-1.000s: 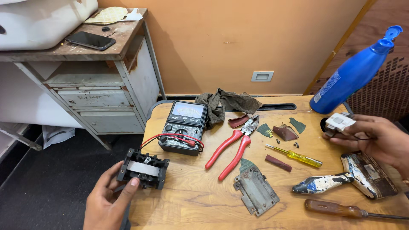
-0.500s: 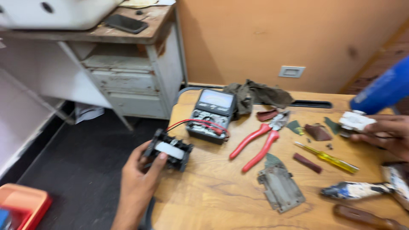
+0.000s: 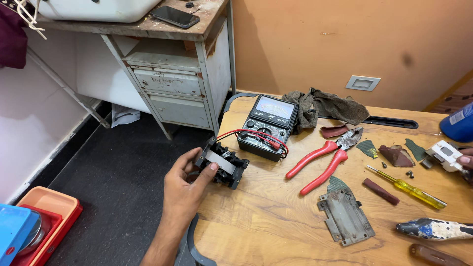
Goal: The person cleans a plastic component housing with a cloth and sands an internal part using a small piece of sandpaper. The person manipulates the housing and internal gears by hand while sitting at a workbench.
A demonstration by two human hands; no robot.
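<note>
My left hand [image 3: 183, 186] grips a black boxy electrical part with a metal strip [image 3: 221, 163] at the left edge of the wooden table [image 3: 261, 221]. Just behind it stands a black analogue multimeter [image 3: 267, 126] with red and black leads. At the far right edge only the fingertips of my right hand [image 3: 465, 162] show, holding a small white plastic part [image 3: 445, 154]. Red-handled pliers [image 3: 325, 158] lie between the two hands.
A yellow-handled screwdriver [image 3: 409, 187], a grey metal plate [image 3: 345, 217], a dark rag [image 3: 322, 107], small screws and brown scraps lie on the table. A blue bottle [image 3: 458, 123] stands at right. A grey metal desk [image 3: 172, 74] with a phone [image 3: 175, 16] stands at left; orange and blue trays [image 3: 29, 221] sit on the floor.
The view has swung left and down, showing more floor and the trays. My left hand still holds the black part; my right hand has slid almost out of view.
</note>
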